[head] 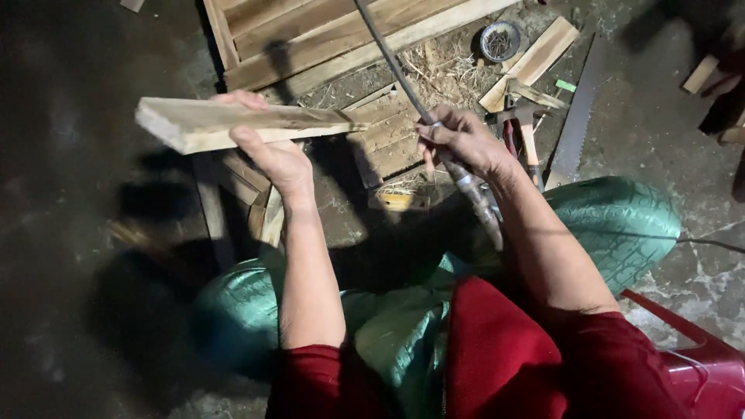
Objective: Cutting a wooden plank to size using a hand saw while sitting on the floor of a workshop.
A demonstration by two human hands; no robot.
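wood plank (233, 122) gripped in left hand (275, 159), lifted crosswise.

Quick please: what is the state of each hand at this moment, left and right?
Left hand: closed around a wooden plank, held up off the floor.
Right hand: closed around a long dark blade tool, near its handle.

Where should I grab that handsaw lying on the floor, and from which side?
Grip the handsaw at its near end, by the green-clad knee, coming from the right, probably. The blade lies flat on the concrete floor, narrowing toward the far end; its handle is hidden. A hammer and wood scraps crowd its left side, and the right hand holds a curved rod.
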